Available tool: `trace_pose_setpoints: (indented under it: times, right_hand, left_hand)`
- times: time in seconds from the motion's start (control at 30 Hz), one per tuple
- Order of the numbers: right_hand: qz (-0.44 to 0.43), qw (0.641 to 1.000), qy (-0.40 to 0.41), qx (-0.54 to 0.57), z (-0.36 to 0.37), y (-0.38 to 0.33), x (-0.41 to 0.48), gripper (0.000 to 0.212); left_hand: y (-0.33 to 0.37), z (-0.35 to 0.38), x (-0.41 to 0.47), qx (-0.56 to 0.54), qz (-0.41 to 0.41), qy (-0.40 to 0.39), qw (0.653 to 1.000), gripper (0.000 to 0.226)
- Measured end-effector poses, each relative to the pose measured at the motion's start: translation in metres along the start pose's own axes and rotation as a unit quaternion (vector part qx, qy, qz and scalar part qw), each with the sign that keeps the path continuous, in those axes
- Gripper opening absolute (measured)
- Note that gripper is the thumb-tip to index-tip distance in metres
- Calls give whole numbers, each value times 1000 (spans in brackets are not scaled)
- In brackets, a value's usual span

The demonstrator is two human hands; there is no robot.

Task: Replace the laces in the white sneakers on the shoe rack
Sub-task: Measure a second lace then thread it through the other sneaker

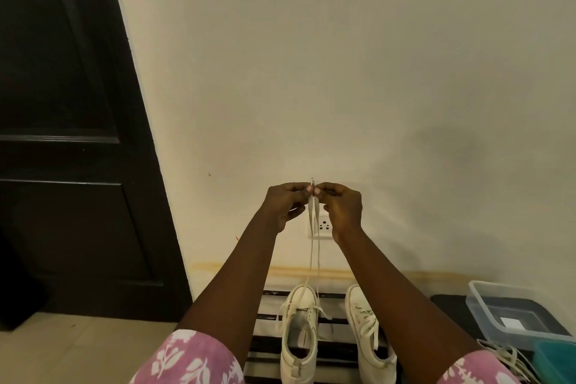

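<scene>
The left hand (285,204) and right hand (341,209) are raised before the far wall and meet fingertip to fingertip, each with a narrow grip pinching the two ends of a white lace (312,243) held together and upright. The lace runs straight down to the left sneaker (299,337), which stands beside the right sneaker (369,330) on the slatted shoe rack (268,349). A clear plastic tub (511,309) sits to the right, with loose laces (505,358) just nearer.
</scene>
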State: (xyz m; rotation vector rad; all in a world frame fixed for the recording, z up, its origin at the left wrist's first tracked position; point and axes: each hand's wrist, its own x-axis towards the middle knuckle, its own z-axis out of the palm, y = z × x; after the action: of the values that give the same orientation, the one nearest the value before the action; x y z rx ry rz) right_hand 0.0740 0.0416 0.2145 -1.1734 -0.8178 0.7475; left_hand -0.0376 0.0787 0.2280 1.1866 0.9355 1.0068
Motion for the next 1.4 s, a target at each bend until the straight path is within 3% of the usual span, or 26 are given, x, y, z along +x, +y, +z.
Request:
trace_pose_setpoints:
  times: [0.3,0.67,1.07,1.27,1.4]
  right_hand:
    - [138,984,-46,106,-4,23,5,16]
    - [283,947,-137,69,-25,65,22,19]
    - [253,945,-148,149,-15,95,24,20]
    - [276,944,-78,165,-5,109,25,16]
    - [269,953,-25,138,2,114,35,17]
  left_hand:
    - [-26,-3,14,-66,-56,-5,996,7]
    - [-58,-17,37,-10,-209,-83,974,12]
    - [-87,-22,61,8,-221,-10,975,9]
    - [-97,-22,64,18,-221,-11,975,15]
    - [-114,-20,66,-26,-163,-9,986,12]
